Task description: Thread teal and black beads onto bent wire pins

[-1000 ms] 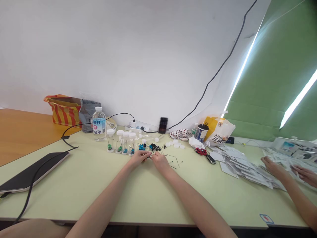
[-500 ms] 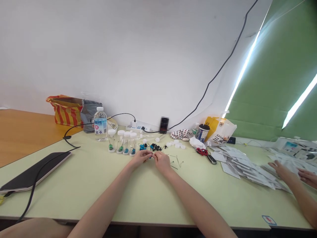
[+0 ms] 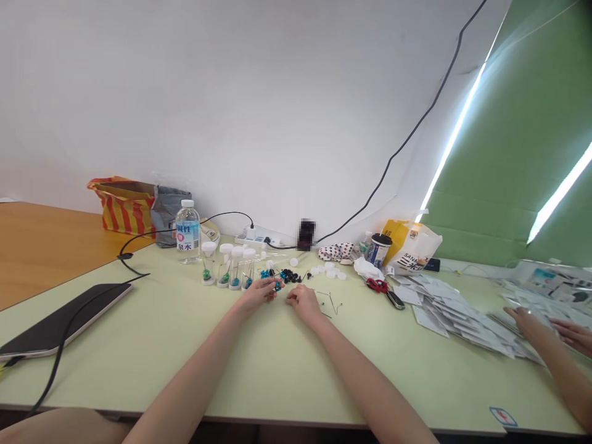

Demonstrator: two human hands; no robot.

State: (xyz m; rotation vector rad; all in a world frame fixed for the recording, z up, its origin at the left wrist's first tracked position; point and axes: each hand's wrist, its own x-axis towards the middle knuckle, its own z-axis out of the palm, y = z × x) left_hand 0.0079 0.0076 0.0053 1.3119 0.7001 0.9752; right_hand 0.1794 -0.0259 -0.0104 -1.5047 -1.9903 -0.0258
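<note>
Messy little bench setup here. The left hand is at the far side of the smooth pale-green desk, fingertips pinched narrow on a small blue piece, though it's too tiny to make out the exact grip. The right hand sits just beside it, not touching, fingers loosely curled with nothing visible in them. A few thin bent wires lie just to its right.

Just beyond the hands there's a scatter of blue beads and shiny black beads, with round white plastic caps farther right. To the left, four clear vials stand upright with white tops and green or blue bits inside, and a plastic water bottle stands behind them. Over on the right, a co-worker's hands are over a loose spread of white paper sachets, with red-handled scissors just left of the pile. A dark tablet lies near the left edge.
</note>
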